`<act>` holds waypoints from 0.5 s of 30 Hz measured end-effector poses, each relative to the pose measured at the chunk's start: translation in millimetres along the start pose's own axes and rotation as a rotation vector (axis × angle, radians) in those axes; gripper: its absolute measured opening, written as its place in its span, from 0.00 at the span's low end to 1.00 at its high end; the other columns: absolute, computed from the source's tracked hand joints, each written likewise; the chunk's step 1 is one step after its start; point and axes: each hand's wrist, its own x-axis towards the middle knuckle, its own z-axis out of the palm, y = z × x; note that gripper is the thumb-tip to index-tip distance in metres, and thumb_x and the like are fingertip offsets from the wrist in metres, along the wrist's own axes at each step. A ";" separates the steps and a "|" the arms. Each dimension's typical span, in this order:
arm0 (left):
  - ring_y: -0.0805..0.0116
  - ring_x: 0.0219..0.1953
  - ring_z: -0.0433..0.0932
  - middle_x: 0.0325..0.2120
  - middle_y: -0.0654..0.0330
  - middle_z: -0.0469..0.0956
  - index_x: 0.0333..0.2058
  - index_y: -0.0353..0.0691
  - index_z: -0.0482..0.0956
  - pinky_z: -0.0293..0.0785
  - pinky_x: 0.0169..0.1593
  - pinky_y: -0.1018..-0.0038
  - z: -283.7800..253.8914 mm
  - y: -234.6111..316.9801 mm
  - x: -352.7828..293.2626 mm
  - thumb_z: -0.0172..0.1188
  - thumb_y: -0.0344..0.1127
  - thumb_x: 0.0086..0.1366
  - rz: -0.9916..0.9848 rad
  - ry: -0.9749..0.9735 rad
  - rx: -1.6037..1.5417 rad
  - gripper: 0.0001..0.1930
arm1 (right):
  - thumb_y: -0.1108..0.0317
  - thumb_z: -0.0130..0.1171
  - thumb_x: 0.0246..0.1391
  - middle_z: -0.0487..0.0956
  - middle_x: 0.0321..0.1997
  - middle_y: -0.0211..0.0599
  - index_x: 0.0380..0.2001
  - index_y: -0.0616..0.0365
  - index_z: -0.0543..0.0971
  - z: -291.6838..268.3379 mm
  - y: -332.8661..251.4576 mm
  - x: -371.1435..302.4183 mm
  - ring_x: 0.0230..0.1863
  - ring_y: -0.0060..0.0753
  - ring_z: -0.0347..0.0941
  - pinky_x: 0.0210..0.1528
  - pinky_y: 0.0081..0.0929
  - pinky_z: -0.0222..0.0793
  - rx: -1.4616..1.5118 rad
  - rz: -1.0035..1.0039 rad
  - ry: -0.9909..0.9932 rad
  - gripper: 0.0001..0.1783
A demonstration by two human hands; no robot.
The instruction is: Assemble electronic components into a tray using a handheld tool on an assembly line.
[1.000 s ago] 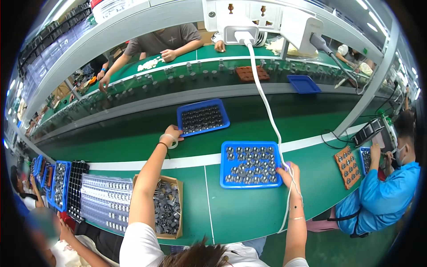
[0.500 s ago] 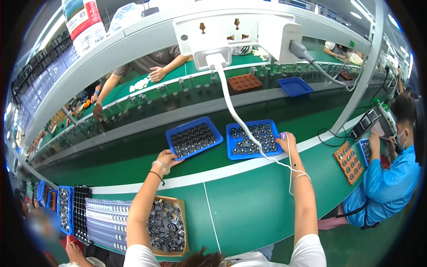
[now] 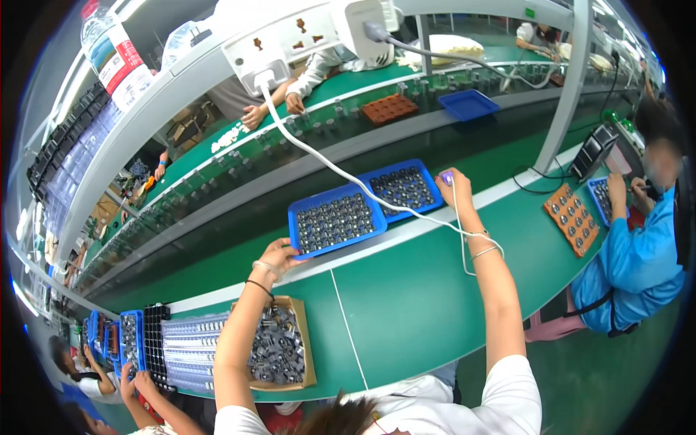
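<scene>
My left hand grips the near left corner of a blue tray, thumb and fingers closed on the rim. Rows of small metal-and-black components fill this tray. A second blue tray, loaded with similar parts, sits against its right side, its left end partly hidden. Beside that tray's right end, my right hand is closed around a small purple piece with a white cable hanging from it. Whether its fingers also touch the tray, I cannot tell.
A cardboard box of loose components stands by my left forearm, next to clear plastic strips. The white cord from the power strip crosses before the trays. At right, a co-worker in blue sits by an orange tray.
The left tray has moved right and now meets the other tray, closing the gap between them. My left hand moved along with it. The view has shifted and tilted.
</scene>
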 end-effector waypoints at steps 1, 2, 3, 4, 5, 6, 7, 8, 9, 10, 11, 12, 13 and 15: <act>0.47 0.40 0.79 0.38 0.44 0.74 0.44 0.26 0.62 0.80 0.47 0.57 3.0 -2.1 -2.5 0.50 0.14 0.56 0.005 0.001 0.034 0.16 | 0.64 0.65 0.46 0.80 0.26 0.48 0.31 0.62 0.79 -1.6 1.6 -6.7 0.24 0.36 0.79 0.30 0.31 0.73 0.053 0.026 -0.055 0.13; 0.48 0.39 0.79 0.38 0.44 0.74 0.44 0.26 0.62 0.81 0.47 0.58 8.1 -3.6 -7.2 0.50 0.15 0.56 0.010 0.005 0.061 0.16 | 0.66 0.64 0.49 0.79 0.24 0.42 0.32 0.62 0.78 -4.9 -2.0 -14.7 0.21 0.27 0.77 0.26 0.25 0.73 0.087 0.027 -0.128 0.11; 0.50 0.39 0.79 0.37 0.45 0.74 0.45 0.27 0.62 0.81 0.47 0.58 12.6 -5.2 -13.3 0.51 0.15 0.56 0.006 -0.001 0.081 0.16 | 0.67 0.63 0.50 0.79 0.24 0.40 0.32 0.62 0.77 -19.2 -20.3 -27.0 0.22 0.26 0.77 0.26 0.24 0.73 0.185 0.090 -0.236 0.11; 0.52 0.39 0.79 0.37 0.46 0.74 0.45 0.27 0.62 0.81 0.47 0.58 18.7 -9.0 -20.1 0.50 0.14 0.56 0.014 -0.004 0.078 0.17 | 0.67 0.63 0.51 0.79 0.24 0.37 0.32 0.63 0.77 -32.5 -35.5 -39.2 0.22 0.24 0.76 0.26 0.23 0.73 0.281 0.156 -0.344 0.10; 0.52 0.39 0.79 0.37 0.45 0.74 0.45 0.28 0.62 0.81 0.47 0.58 31.6 -8.6 -32.0 0.50 0.14 0.56 0.018 -0.019 0.084 0.17 | 0.68 0.62 0.52 0.78 0.23 0.34 0.33 0.61 0.76 -39.5 -34.2 -52.6 0.23 0.23 0.76 0.25 0.23 0.73 0.371 0.066 -0.386 0.09; 0.52 0.39 0.79 0.37 0.45 0.74 0.45 0.28 0.62 0.80 0.47 0.58 45.2 -11.1 -45.9 0.50 0.14 0.56 0.023 -0.028 0.082 0.17 | 0.67 0.62 0.52 0.78 0.24 0.32 0.33 0.61 0.77 -51.4 -44.3 -63.1 0.24 0.22 0.75 0.24 0.22 0.72 0.360 0.169 -0.493 0.09; 0.53 0.40 0.79 0.38 0.45 0.75 0.45 0.29 0.62 0.80 0.47 0.58 56.1 -17.3 -60.1 0.50 0.15 0.57 0.024 -0.020 0.062 0.17 | 0.67 0.62 0.52 0.78 0.24 0.32 0.34 0.60 0.77 -62.1 -55.8 -75.1 0.24 0.21 0.75 0.24 0.21 0.72 0.349 0.209 -0.523 0.09; 0.53 0.40 0.79 0.38 0.45 0.75 0.45 0.29 0.62 0.80 0.47 0.58 62.5 -23.6 -73.5 0.50 0.15 0.57 0.012 -0.018 0.041 0.17 | 0.66 0.61 0.52 0.77 0.25 0.31 0.34 0.60 0.77 -68.6 -63.8 -87.7 0.24 0.21 0.75 0.24 0.20 0.71 0.341 0.247 -0.551 0.09; 0.53 0.40 0.79 0.39 0.46 0.75 0.46 0.29 0.62 0.80 0.47 0.58 69.1 -30.7 -85.1 0.50 0.15 0.57 0.002 -0.047 0.033 0.17 | 0.66 0.60 0.53 0.78 0.26 0.31 0.35 0.60 0.77 -73.5 -62.1 -99.5 0.23 0.20 0.74 0.23 0.20 0.71 0.331 0.234 -0.552 0.10; 0.54 0.40 0.79 0.39 0.46 0.75 0.46 0.29 0.61 0.80 0.48 0.59 75.5 -38.0 -96.7 0.50 0.15 0.57 -0.005 -0.075 0.025 0.18 | 0.64 0.61 0.53 0.78 0.26 0.31 0.38 0.60 0.78 -76.9 -55.6 -111.5 0.23 0.19 0.73 0.23 0.20 0.71 0.393 0.224 -0.526 0.12; 0.55 0.39 0.80 0.38 0.47 0.76 0.46 0.30 0.61 0.81 0.47 0.60 79.8 -45.4 -110.0 0.51 0.15 0.56 -0.009 -0.098 0.000 0.18 | 0.64 0.61 0.53 0.78 0.26 0.31 0.40 0.60 0.78 -82.5 -59.8 -122.5 0.23 0.19 0.73 0.23 0.20 0.70 0.379 0.224 -0.540 0.14; 0.58 0.38 0.80 0.37 0.50 0.76 0.45 0.31 0.63 0.81 0.46 0.62 85.2 -51.2 -124.4 0.51 0.15 0.56 -0.016 -0.112 0.008 0.17 | 0.63 0.61 0.53 0.78 0.27 0.32 0.41 0.61 0.78 -89.3 -67.5 -131.2 0.23 0.19 0.73 0.22 0.20 0.70 0.371 0.222 -0.552 0.15; 0.59 0.38 0.80 0.36 0.51 0.76 0.46 0.31 0.62 0.82 0.45 0.62 85.9 -66.5 -132.5 0.51 0.15 0.56 -0.011 -0.105 -0.020 0.18 | 0.63 0.62 0.53 0.78 0.27 0.32 0.44 0.62 0.77 -99.6 -76.0 -138.7 0.22 0.18 0.72 0.23 0.20 0.69 0.315 0.257 -0.644 0.18; 0.61 0.37 0.81 0.36 0.51 0.77 0.46 0.33 0.62 0.83 0.42 0.62 91.2 -91.6 -151.7 0.52 0.15 0.56 -0.012 -0.096 -0.091 0.19 | 0.63 0.63 0.52 0.79 0.28 0.35 0.48 0.64 0.75 -99.6 -59.7 -158.2 0.23 0.20 0.72 0.22 0.20 0.68 0.299 0.117 -0.589 0.23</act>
